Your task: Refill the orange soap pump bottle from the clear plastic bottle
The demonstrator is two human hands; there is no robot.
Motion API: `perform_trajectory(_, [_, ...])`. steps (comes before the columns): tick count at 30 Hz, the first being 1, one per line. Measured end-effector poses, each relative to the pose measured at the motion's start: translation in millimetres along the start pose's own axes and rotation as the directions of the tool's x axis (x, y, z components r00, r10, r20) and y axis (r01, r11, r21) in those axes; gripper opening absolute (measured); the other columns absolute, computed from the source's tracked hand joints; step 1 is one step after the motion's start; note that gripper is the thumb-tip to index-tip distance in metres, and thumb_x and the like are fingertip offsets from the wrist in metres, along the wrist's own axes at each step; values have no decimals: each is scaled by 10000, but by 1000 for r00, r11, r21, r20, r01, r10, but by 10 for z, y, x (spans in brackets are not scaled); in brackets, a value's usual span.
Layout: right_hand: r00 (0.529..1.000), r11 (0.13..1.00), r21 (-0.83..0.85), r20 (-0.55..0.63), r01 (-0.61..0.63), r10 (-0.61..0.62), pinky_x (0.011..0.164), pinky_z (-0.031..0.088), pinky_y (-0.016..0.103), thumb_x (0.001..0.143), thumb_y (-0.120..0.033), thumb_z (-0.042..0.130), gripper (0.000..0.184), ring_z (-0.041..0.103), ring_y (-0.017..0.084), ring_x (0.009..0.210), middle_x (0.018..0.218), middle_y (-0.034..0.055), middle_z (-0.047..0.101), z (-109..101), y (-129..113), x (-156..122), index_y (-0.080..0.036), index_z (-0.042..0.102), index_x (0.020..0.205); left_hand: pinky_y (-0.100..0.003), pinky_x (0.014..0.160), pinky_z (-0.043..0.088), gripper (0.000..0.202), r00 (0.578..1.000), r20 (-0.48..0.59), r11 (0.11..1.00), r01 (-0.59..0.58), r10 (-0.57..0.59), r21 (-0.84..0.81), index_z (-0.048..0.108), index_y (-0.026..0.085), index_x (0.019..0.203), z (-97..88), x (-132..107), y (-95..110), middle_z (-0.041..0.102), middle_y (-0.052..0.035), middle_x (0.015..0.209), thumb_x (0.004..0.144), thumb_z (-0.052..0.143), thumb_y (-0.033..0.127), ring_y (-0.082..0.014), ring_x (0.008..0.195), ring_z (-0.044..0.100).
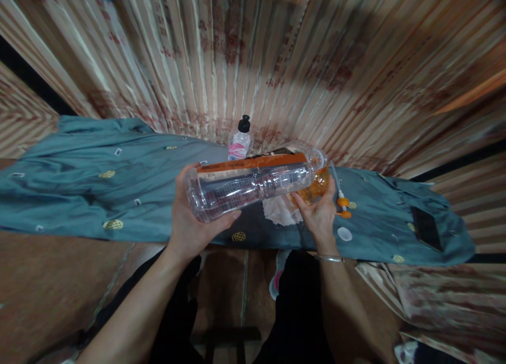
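My left hand (193, 222) is wrapped round the base of a large clear plastic bottle (253, 185) with an orange-edged label. The bottle lies tilted, almost level, its open neck at the right and slightly higher. In my right hand (320, 211) is an orange see-through bottle (320, 184), held just beneath that neck and partly hidden by it. Whether liquid passes between the two I cannot tell. Right of this hand lies an orange pump top (343, 202) with a pale tube. A crumpled white tissue (281, 210) lies beneath the bottles.
A small clear bottle with a black cap (239, 143) stands behind, near the striped curtain (237, 64). A white round cap (344, 234) and a dark phone (427, 228) lie on the green cloth (87, 185) over the narrow table.
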State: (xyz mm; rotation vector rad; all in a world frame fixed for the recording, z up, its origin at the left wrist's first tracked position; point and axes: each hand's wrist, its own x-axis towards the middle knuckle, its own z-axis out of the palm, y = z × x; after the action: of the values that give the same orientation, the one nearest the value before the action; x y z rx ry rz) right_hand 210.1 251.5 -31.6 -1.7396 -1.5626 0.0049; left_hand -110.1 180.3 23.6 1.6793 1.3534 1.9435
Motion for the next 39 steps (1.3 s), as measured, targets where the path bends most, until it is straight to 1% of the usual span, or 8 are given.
perform_trajectory(9, [1000, 998, 59, 1, 23, -23, 1264, 525, 629, 847, -788, 811, 1266, 613, 465, 1553, 1718, 336, 527, 5, -7, -7, -106, 254, 1756, -560, 951, 750, 914, 1000, -15, 1000, 7, -6, 9, 662, 324, 1456, 2, -7, 0, 748, -101, 1348, 701, 1024, 690, -350, 1146, 805])
perform_trajectory(14, [1000, 995, 94, -5, 18, -17, 1282, 510, 639, 825, -851, 800, 1322, 615, 460, 1550, 1693, 334, 553, 1, 38, -23, -89, 256, 1758, -522, 916, 752, 911, 1000, -2, 1000, 7, -7, -4, 650, 319, 1445, 11, 9, -5, 753, -78, 1321, 699, 1029, 678, -320, 1107, 807])
perform_trajectory(19, [1000, 1000, 7, 23, 20, -20, 1220, 561, 636, 812, -971, 721, 1172, 693, 454, 1445, 1577, 305, 687, -206, 241, 49, -107, 567, 1590, -495, 884, 750, 917, 1000, -4, 1000, -3, 3, -25, 652, 343, 1445, 46, 19, -11, 772, -63, 1263, 693, 1026, 711, -299, 1045, 813])
perform_trajectory(22, [990, 996, -74, 121, -58, 67, 1046, 647, 599, 773, -1047, 661, 1082, 817, 432, 1148, 1302, 271, 828, -440, 430, 111, -130, 753, 1341, -524, 904, 751, 918, 1000, -8, 999, -16, 16, -39, 660, 333, 1440, 61, 20, -13, 785, -77, 1269, 689, 1033, 703, -320, 1067, 821])
perform_trajectory(26, [922, 992, -82, 368, -100, 123, 774, 650, 427, 735, -1015, 747, 837, 834, 334, 870, 971, 132, 874, -668, 558, 133, -226, 814, 1006, -547, 897, 758, 910, 1000, 2, 999, -7, 7, -49, 650, 323, 1442, 68, 19, -5, 802, -79, 1265, 701, 1034, 686, -337, 1069, 836])
perform_trajectory(30, [751, 999, -30, 659, -23, 37, 673, 573, 326, 855, -796, 825, 542, 805, 260, 748, 801, 35, 841, -602, 342, 44, -255, 794, 871, -556, 892, 768, 868, 1000, 13, 998, 5, -4, -65, 655, 312, 1417, 72, 24, 27, 806, -70, 1252, 710, 1045, 629, -336, 1063, 843])
perform_trajectory(35, [711, 971, -150, 702, 186, -27, 757, 543, 301, 914, -413, 931, 261, 826, 250, 873, 949, 61, 871, -255, -171, -144, -226, 812, 1051, -539, 879, 777, 880, 999, 27, 997, 40, -38, -63, 636, 302, 1408, 74, 32, 65, 806, -62, 1237, 702, 1042, 635, -328, 1050, 846])
perform_trajectory(39, [660, 933, -225, 751, 282, -19, 743, 500, 284, 999, -302, 867, 122, 825, 245, 917, 983, 92, 875, -71, -360, -192, -224, 799, 935, -543, 883, 764, 868, 1000, 29, 998, -10, 12, -67, 644, 293, 1433, 78, 24, 34, 793, -68, 1271, 724, 1050, 584, -328, 1066, 848])
